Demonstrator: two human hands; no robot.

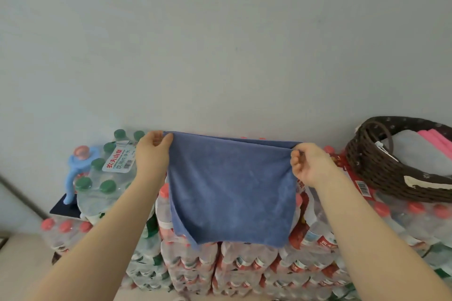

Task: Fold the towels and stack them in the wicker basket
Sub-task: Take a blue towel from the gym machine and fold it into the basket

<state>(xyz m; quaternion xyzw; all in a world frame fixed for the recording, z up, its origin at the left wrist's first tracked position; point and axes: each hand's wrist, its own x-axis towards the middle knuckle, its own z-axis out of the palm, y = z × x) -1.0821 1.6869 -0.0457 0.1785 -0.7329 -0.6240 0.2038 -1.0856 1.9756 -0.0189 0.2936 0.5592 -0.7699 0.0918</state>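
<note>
Mid-fold: soft blue microfibre towel (230, 190) hanging doubled in the air, top corners pinched by left hand (152, 151) and right hand (309, 162). Next, probably halve again, then carry right to dark brown wicker basket (381, 173), already holding grey and pink folded towels (425, 149). Below, shrink-wrapped bottled water packs (244, 266); nothing blocking.

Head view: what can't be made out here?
- Wicker basket: right part cut off by the frame edge, so the towel count inside is unclear.
- Bottle packs behind the blue towel: hidden by the cloth.
- Left hand, right hand: fingertips buried in the towel's corners.
</note>
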